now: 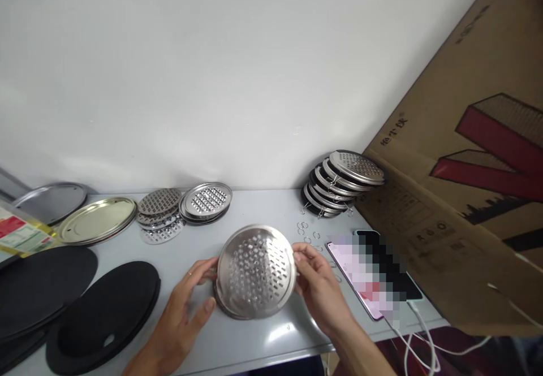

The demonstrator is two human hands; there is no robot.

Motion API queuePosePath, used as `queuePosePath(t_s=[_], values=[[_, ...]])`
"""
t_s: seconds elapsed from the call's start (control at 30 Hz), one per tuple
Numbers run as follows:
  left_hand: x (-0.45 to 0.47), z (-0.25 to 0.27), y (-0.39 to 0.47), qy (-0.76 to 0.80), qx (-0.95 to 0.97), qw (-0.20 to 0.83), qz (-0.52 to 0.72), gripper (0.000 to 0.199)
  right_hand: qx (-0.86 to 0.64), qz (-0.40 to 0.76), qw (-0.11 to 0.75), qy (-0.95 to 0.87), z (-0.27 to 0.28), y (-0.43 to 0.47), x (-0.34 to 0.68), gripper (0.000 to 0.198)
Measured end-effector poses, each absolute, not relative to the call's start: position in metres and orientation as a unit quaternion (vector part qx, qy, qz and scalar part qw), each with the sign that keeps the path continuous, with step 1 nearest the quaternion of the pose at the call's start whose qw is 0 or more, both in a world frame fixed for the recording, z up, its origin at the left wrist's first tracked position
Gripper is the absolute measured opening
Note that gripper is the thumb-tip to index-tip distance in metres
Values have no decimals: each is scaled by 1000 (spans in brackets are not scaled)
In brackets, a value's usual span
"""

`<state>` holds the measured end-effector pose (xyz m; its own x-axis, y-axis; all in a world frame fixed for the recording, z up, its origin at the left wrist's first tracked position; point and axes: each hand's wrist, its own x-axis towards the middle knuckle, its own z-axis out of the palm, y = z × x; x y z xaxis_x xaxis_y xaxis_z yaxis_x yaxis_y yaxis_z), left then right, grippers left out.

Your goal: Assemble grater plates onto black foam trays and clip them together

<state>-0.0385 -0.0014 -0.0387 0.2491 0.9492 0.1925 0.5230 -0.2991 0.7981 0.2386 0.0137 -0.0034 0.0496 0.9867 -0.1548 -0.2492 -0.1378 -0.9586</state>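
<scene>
A round metal grater disc with rows of raised holes is tilted up over the near middle of the table. My right hand pinches its right rim between thumb and fingers. At the left rim is my left hand, thumb and fingers spread apart; its fingertips are close to the edge, and whether they touch it I cannot tell. Another rim shows just behind the disc's lower left edge. Small metal rings lie scattered to the right of the disc.
Stacked grater discs and perforated plates stand along the wall. Gold lids and black discs lie left. A clipped stack, phones with white cables and a large cardboard box occupy the right.
</scene>
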Motion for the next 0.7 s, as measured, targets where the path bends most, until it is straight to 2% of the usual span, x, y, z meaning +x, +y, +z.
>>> queuePosePath(t_s=[0.13, 0.33, 0.47, 0.7], values=[[-26, -31, 8, 546, 687, 366, 309, 43, -513, 586, 499, -380, -22, 10, 219, 33], [-22, -51, 32, 600, 687, 277, 300, 50, -558, 491, 466, -480, -35, 13, 217, 33], [-18, -48, 43, 621, 708, 211, 263, 43, -586, 400, 440, -551, -38, 15, 216, 37], [-11, -43, 49, 630, 708, 211, 238, 40, -592, 340, 402, -610, -48, 17, 216, 40]])
